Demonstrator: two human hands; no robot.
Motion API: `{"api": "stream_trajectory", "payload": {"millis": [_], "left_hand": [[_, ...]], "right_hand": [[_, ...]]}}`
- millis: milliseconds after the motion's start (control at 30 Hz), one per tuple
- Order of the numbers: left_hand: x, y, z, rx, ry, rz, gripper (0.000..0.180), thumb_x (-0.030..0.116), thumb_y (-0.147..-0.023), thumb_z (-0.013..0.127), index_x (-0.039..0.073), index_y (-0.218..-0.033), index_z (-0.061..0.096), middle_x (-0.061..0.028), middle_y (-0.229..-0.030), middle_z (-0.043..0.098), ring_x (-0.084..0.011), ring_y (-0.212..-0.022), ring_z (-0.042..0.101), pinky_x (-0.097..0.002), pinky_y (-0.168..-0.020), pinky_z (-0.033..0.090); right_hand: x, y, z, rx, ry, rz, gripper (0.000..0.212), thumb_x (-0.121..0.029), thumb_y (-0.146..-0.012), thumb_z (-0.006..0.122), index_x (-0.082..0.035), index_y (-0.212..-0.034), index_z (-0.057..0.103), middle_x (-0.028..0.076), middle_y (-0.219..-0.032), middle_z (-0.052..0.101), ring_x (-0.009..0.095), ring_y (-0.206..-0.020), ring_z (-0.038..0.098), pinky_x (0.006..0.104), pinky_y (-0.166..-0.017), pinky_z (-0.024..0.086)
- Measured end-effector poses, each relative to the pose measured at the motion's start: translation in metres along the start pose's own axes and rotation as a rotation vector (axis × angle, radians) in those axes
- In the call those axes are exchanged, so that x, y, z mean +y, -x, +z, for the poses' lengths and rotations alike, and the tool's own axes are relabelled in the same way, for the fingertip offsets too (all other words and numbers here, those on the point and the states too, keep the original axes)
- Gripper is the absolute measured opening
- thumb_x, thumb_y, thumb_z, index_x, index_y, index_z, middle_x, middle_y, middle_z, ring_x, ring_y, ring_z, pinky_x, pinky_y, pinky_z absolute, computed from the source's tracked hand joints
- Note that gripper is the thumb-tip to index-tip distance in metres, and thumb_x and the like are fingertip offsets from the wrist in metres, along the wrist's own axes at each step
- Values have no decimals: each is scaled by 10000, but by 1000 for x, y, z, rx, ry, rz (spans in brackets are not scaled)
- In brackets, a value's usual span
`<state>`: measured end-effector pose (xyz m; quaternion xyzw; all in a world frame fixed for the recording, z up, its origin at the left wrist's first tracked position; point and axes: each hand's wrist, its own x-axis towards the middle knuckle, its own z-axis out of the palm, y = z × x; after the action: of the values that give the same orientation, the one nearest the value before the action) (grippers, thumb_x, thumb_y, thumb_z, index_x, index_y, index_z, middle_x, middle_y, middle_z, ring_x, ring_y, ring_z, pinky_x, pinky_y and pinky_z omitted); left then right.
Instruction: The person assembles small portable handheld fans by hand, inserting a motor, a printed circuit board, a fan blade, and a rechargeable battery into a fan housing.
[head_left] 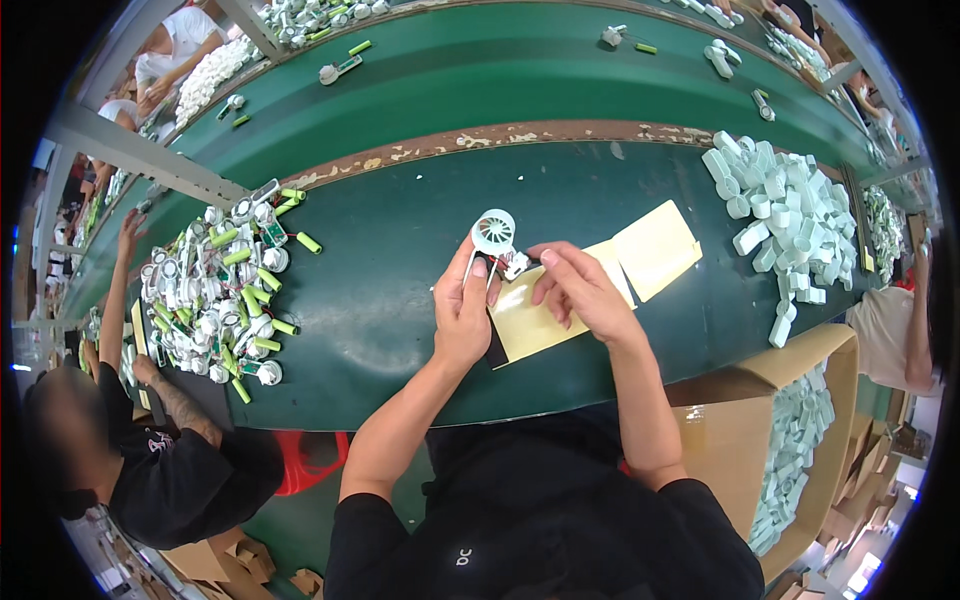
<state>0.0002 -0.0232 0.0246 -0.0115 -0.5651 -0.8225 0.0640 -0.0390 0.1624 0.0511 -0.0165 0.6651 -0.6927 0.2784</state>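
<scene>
My left hand is closed around a small pale-mint fan housing with a round spoked grille, held upright over the table. A white part with red wires hangs at the housing's open side, below the grille. Just right of it is my right hand, its fingers loosely bent and apart, with nothing visible in them. The fingertips point toward the white part; whether they touch it I cannot tell. Yellow sheets lie on the table beneath and beside my right hand.
On the left is a heap of fan motors with green battery cells. A pile of mint shells sits at the right, above a cardboard box of similar shells. Beyond runs a green conveyor belt. A co-worker sits at the left.
</scene>
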Motion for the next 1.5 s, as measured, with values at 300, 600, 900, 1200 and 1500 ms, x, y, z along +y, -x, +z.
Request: {"api": "stream_trajectory", "payload": {"millis": [300,600,900,1200,1500], "left_hand": [[0,3,-2,-46,-41,-60,450,159,-1128,434,2,-1550,442,-35,-1209,650,-47,-835,496,-201,-721,419],[-3,-1,-19,-132,-174,-18,639,117,-1013,381,-55,-1620,282,-132,-1548,474,-220,-1382,494,-340,-1184,349],[6,-2,-5,-54,-436,115,547,186,-1079,392,-62,-1565,360,-179,-1255,549,-283,-1141,545,-382,-1028,427],[-3,-5,-5,-25,-460,183,455,172,-1086,505,-36,-1489,464,-146,-1196,571,-256,-1079,568,-367,-972,458],[11,0,1,7,-619,186,505,103,-1038,591,-2,-1520,484,-126,-1156,567,-210,-1030,593,-340,-865,516]], "right_hand": [[19,-9,23,50,-425,-57,358,-209,-1060,639,-24,-1345,527,85,-1033,697,124,-786,671,287,-696,574],[14,0,28,159,-285,-502,449,-13,-1012,649,-36,-1426,477,87,-1224,638,143,-1091,634,290,-851,560],[1,2,29,262,219,-650,405,-17,-923,757,-32,-1316,660,69,-1078,670,133,-870,646,288,-784,539],[-19,6,28,257,443,-709,442,12,-911,747,-32,-1345,673,91,-1035,676,161,-838,644,292,-760,533],[-25,8,25,250,604,-655,424,-67,-939,739,-4,-1348,646,149,-1089,663,262,-851,692,354,-753,582]]}}
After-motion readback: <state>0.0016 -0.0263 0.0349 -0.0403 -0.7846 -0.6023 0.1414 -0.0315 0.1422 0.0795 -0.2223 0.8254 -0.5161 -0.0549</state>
